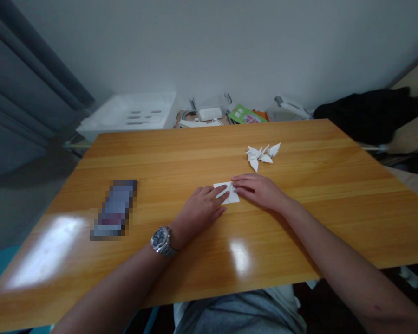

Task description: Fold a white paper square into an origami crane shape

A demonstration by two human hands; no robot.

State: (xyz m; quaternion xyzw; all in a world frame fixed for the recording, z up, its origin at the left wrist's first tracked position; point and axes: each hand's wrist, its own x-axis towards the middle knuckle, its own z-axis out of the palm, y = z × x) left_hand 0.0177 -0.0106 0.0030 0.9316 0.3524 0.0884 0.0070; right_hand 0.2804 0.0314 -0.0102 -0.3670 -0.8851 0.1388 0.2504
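A small white sheet of folded paper [234, 198] lies flat on the wooden table [181, 162], in front of me. My left hand [204, 206], with a metal watch [163, 241] at its wrist, rests over the paper's left part, its fingers stretched out on top. From the right, my right hand [259, 190] touches the paper's upper right edge with extended fingertips. Parts of the paper are hidden under the fingers. Just beyond my right hand lie white folded-paper figures [261, 155], close together with pointed tips.
A dark phone-like device [114, 208], pixelated, lies at the left of the table. Behind the far edge are a white plastic tray [139, 109], a green booklet [245, 113] and a white box [211, 113]. Dark cloth [365, 113] is heaped at the back right.
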